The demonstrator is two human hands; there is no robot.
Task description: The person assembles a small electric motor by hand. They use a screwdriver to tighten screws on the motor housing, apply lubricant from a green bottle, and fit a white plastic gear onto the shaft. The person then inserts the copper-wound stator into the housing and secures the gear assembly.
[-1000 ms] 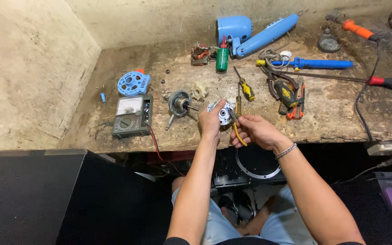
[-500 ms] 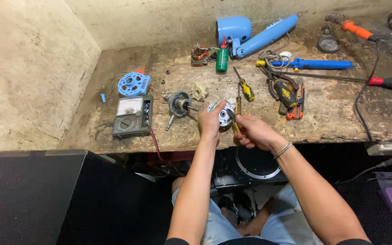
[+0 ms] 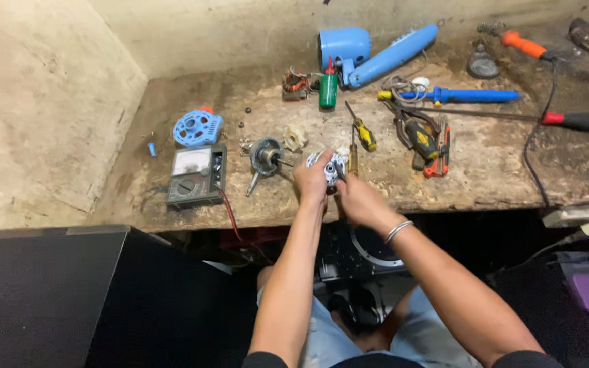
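My left hand (image 3: 311, 180) grips a small round silver motor housing (image 3: 326, 163) at the front edge of the worn workbench (image 3: 485, 177). My right hand (image 3: 357, 201) is pressed up against it from the right and holds a thin yellow-handled screwdriver (image 3: 352, 160), whose tip is at the housing. The fingers of both hands hide most of the housing. A rotor with a shaft (image 3: 266, 155) lies just left of my left hand.
Left on the bench are an analogue multimeter (image 3: 192, 177) with a red lead and a blue round plastic cover (image 3: 198, 128). Behind lie a green bottle (image 3: 328, 88), a blue fan body (image 3: 376, 48), another screwdriver (image 3: 363, 133), pliers (image 3: 420, 136) and several hand tools. A black box (image 3: 49, 293) stands at lower left.
My right hand has moved left with the screwdriver and closed up against the housing. My left hand keeps its hold in nearly the same place.
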